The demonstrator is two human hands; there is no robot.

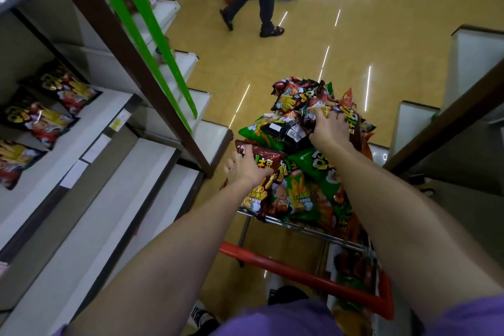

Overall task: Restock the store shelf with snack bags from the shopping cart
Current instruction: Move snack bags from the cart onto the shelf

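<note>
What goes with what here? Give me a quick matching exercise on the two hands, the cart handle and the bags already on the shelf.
Column one:
1. left hand
2. right hand
3. cart handle
4. shelved bags

Column two:
A. red bar nearest the person
B. lying flat on the upper left shelf
C. on the brown bag at the pile's near left edge
D. on bags high in the pile

Pairs: 1-C, 2-D, 3-A, 4-B

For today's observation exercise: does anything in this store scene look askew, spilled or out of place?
The snack bags are heaped well above the shopping cart rim, with some overhanging its near edge. Nothing has spilled onto the floor. The bags on the shelf lie flat.
</note>
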